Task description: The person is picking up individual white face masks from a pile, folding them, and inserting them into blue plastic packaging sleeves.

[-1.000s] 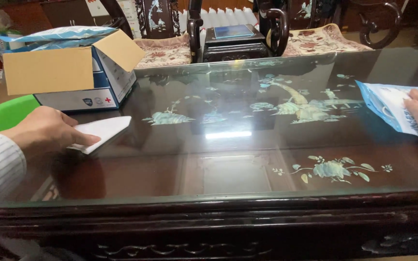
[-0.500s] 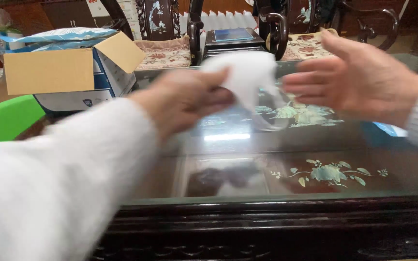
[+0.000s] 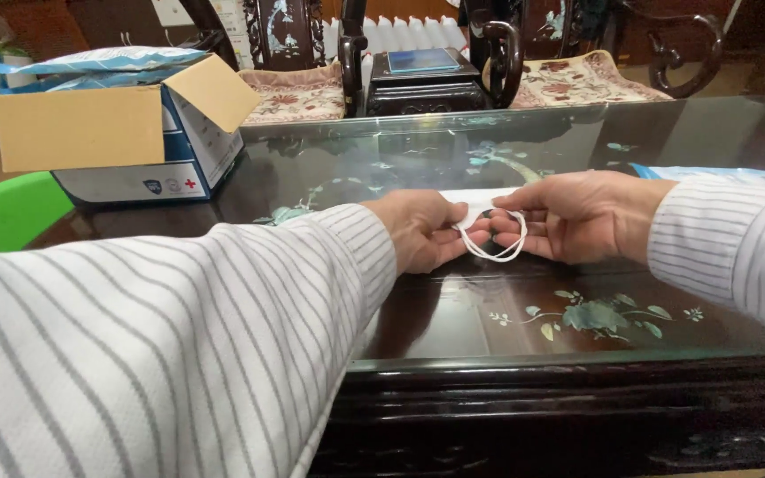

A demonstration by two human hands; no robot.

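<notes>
At centre frame my left hand (image 3: 422, 232) and right hand (image 3: 577, 215) meet above the glass-topped table (image 3: 453, 327), both pinching a white face mask (image 3: 475, 196) that lies flat on the glass just behind the knuckles. My left fingers (image 3: 467, 237) are curled nearly closed, thumb against forefinger, on the near edge of the mask where its white ear loop (image 3: 491, 250) begins; my right fingers (image 3: 511, 232) are half closed, two fingertips threaded through the loop and drawing it into an oval. I judge the step in hand to be the straightening of the mask and its elastic. The next move, as I read it, calls for a light, even pull so that the thin cord neither twists nor slips from the fingertips, with the mask kept flat on the slick glass. At upper left stands an open cardboard box (image 3: 117, 124) with blue-and-white packets (image 3: 104, 62) on top; at the right edge lies a pale blue wrapper (image 3: 737, 175); a green chair back (image 3: 6, 212) shows at far left.
</notes>
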